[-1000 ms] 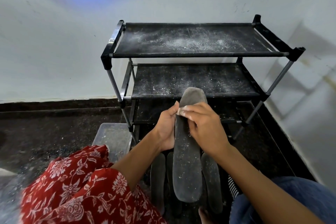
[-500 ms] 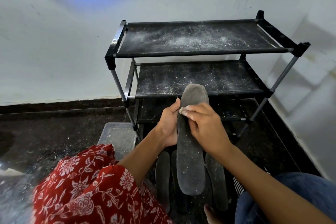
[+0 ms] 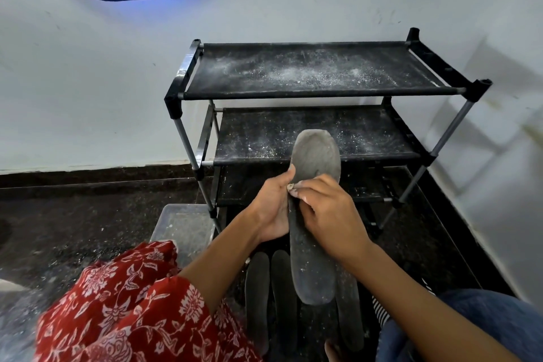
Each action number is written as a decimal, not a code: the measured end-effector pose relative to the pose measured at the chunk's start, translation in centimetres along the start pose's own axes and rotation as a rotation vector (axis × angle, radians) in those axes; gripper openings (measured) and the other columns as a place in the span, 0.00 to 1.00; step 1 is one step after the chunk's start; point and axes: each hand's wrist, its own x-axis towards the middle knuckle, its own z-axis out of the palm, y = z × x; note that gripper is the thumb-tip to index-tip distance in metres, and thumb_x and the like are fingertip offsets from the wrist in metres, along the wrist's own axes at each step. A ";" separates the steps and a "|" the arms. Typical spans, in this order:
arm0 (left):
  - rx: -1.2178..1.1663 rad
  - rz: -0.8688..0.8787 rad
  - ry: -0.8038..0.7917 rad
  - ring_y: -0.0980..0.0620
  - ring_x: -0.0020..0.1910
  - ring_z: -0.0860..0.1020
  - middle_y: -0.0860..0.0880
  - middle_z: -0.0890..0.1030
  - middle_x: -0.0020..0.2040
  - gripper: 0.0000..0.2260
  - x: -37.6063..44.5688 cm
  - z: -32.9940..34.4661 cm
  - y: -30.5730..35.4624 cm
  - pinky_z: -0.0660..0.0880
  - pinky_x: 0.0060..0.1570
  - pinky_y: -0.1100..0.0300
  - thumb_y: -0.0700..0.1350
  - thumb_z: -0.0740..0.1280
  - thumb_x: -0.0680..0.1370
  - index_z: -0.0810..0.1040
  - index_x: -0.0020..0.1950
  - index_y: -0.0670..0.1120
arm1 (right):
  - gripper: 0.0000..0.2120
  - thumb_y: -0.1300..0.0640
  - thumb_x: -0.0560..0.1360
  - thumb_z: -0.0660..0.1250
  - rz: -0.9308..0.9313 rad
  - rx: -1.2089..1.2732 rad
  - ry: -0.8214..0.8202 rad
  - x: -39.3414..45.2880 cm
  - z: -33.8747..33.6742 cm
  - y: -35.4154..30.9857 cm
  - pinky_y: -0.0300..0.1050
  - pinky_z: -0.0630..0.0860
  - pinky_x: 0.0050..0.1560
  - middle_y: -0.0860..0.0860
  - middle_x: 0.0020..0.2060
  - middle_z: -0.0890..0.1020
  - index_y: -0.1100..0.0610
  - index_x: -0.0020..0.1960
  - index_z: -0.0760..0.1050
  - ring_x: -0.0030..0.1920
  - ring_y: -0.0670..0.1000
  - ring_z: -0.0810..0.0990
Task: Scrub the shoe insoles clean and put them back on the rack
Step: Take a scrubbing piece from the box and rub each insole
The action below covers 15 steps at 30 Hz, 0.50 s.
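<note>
Head view, single entry. Container: a clear plastic tub (image 3: 182, 225), rectangular, on the floor just left of and beyond the left hand; its inside shows a pale, dusty film, and whether anything else lies in it cannot be told. Held item: a grey insole (image 3: 313, 214), long and flat with rounded ends, raised lengthwise between the two hands, toe end pointing away toward the rack; its surface is matte, scuffed and flecked with pale specks. Left hand (image 3: 271, 209) — fingers curled round the insole's left edge, thumb up along its side, gripping it from behind. Right hand (image 3: 326, 210) — fingers bent down onto the insole's face, pinching a small pale scrubbing pad (image 3: 291, 186) against it near the left thumb; the pad is mostly hidden and its material cannot be told. Below the hands: three more dark insoles (image 3: 257, 300) side by side on the floor, partly covered by the held one. Beyond the hands: a black shoe rack (image 3: 317, 94), fabric shelves stretched on grey metal tubes with black plastic corner joints, the top two tiers dusted with white powder. Floor (image 3: 73, 214): dark speckled stone, gritty to the left of the hands. Near the left forearm, a red floral cloth (image 3: 123, 311) over one knee; near the right forearm, blue denim (image 3: 470, 329). Behind the rack, a plain white wall (image 3: 88, 82).
</note>
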 end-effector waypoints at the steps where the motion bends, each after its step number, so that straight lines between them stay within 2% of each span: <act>1: 0.002 -0.005 0.020 0.41 0.66 0.72 0.37 0.72 0.68 0.28 0.0 0.0 0.0 0.66 0.68 0.49 0.58 0.50 0.81 0.71 0.68 0.37 | 0.14 0.60 0.72 0.59 0.003 0.019 -0.018 0.0 -0.1 0.1 0.50 0.79 0.42 0.52 0.43 0.83 0.62 0.46 0.82 0.44 0.53 0.80; 5: -0.017 0.032 0.093 0.46 0.56 0.78 0.39 0.78 0.60 0.23 0.1 0.0 0.0 0.74 0.59 0.56 0.54 0.55 0.81 0.74 0.64 0.37 | 0.09 0.65 0.67 0.65 -0.027 0.077 -0.131 -0.3 -0.2 -0.5 0.46 0.78 0.41 0.49 0.39 0.84 0.60 0.41 0.83 0.41 0.50 0.79; 7: 0.008 0.065 0.122 0.50 0.48 0.82 0.43 0.82 0.51 0.20 0.1 -0.1 0.1 0.78 0.48 0.60 0.53 0.56 0.81 0.76 0.59 0.38 | 0.09 0.66 0.65 0.65 -0.041 0.090 -0.179 -0.4 -0.5 -0.7 0.46 0.78 0.40 0.48 0.37 0.83 0.59 0.40 0.83 0.40 0.50 0.79; 9: 0.035 0.093 0.117 0.52 0.39 0.82 0.45 0.83 0.41 0.17 0.2 0.0 0.1 0.79 0.40 0.61 0.51 0.55 0.82 0.77 0.54 0.41 | 0.09 0.66 0.65 0.66 -0.038 0.081 -0.113 0.0 -1.0 -0.4 0.46 0.78 0.40 0.50 0.38 0.83 0.59 0.41 0.83 0.40 0.51 0.79; 12: 0.018 0.143 0.098 0.53 0.36 0.81 0.46 0.81 0.40 0.12 0.2 0.1 0.0 0.79 0.38 0.61 0.46 0.54 0.83 0.75 0.53 0.44 | 0.09 0.69 0.68 0.68 -0.009 -0.024 0.057 0.9 -1.7 0.9 0.42 0.76 0.46 0.52 0.42 0.83 0.62 0.46 0.82 0.44 0.51 0.78; 15: 0.024 0.176 0.070 0.52 0.41 0.81 0.47 0.82 0.43 0.13 0.0 0.2 -0.3 0.79 0.44 0.58 0.47 0.53 0.83 0.76 0.56 0.45 | 0.11 0.69 0.69 0.68 0.047 -0.109 0.045 1.1 -1.6 1.7 0.46 0.79 0.44 0.52 0.44 0.83 0.62 0.49 0.82 0.45 0.53 0.79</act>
